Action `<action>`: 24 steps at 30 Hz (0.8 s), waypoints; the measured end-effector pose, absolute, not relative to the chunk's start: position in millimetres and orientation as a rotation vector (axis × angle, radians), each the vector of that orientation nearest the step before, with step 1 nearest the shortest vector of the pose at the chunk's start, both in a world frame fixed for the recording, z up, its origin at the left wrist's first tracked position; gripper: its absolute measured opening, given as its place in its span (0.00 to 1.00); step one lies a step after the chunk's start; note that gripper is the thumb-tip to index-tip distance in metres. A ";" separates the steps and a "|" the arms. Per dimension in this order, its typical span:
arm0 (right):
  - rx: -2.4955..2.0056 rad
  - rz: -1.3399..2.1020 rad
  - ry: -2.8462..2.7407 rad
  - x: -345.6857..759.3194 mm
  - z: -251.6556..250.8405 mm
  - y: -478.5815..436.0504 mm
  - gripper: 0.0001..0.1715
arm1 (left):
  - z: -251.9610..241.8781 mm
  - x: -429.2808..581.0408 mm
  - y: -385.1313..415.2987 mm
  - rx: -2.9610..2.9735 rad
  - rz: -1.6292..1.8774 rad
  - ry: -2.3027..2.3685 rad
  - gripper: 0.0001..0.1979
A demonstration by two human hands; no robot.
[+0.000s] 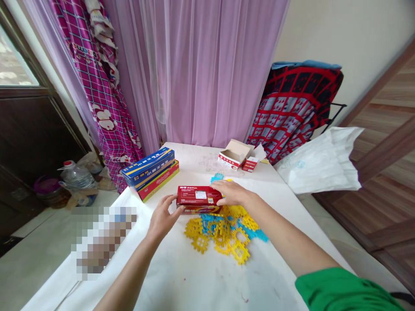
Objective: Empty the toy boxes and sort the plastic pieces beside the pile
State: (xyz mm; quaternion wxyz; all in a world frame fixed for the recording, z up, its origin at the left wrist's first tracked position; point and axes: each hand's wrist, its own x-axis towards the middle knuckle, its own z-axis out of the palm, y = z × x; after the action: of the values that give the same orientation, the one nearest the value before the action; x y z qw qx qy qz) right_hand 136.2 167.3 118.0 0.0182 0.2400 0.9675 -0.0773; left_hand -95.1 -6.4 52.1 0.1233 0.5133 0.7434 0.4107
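A dark red printed cardboard box (pixel 197 196) with a white label lies lengthwise between my two hands, at the middle of the table. My left hand (pixel 164 218) grips its left end, thumb at the near edge and fingers at the far corner. At the right end, my right hand (pixel 231 193) holds the box with fingers curled over its top. In front of and partly beneath the box spreads a loose heap of yellow interlocking plastic pieces (pixel 240 252) and blue plastic pieces (pixel 259 233). Another blue piece (pixel 217 177) shows behind the box.
Two long boxes, one blue (pixel 149 166) and one red-and-yellow (pixel 160 181), stand stacked at the table's left. Toward the back right sit an open carton (pixel 231 160) and a small red box (pixel 250 164). A white bag (pixel 320 166) hangs beside the right edge.
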 end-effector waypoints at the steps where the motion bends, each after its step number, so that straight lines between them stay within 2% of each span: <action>1: 0.680 -0.199 2.952 131.8 124.6 169.3 0.34 | 53.4 -93.2 -5.8 1.519 1.174 2.189 0.23; 5: 0.615 -0.085 2.857 121.4 131.4 171.1 0.27 | 57.4 -84.4 -3.4 1.543 1.075 2.279 0.24; 10: 0.586 -0.070 2.900 125.3 122.4 172.3 0.29 | 54.9 -81.1 2.9 1.474 1.066 2.317 0.24; 14: 0.572 -0.116 2.898 126.8 123.2 171.3 0.30 | 46.7 -89.5 13.2 1.522 1.103 2.202 0.37; 20: 0.583 -0.134 2.836 121.4 133.2 167.1 0.23 | 35.8 -106.4 26.6 1.471 1.212 1.812 0.49; 24: 0.561 -0.150 2.849 121.4 133.2 167.9 0.28 | 29.7 -109.9 31.9 1.374 1.282 1.608 0.55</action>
State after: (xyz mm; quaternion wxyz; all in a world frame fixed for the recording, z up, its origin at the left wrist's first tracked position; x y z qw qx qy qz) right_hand 121.4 167.9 133.2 0.1167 0.1916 0.9732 -0.0511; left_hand -109.9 31.9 29.7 0.3282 0.5247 0.6143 0.4896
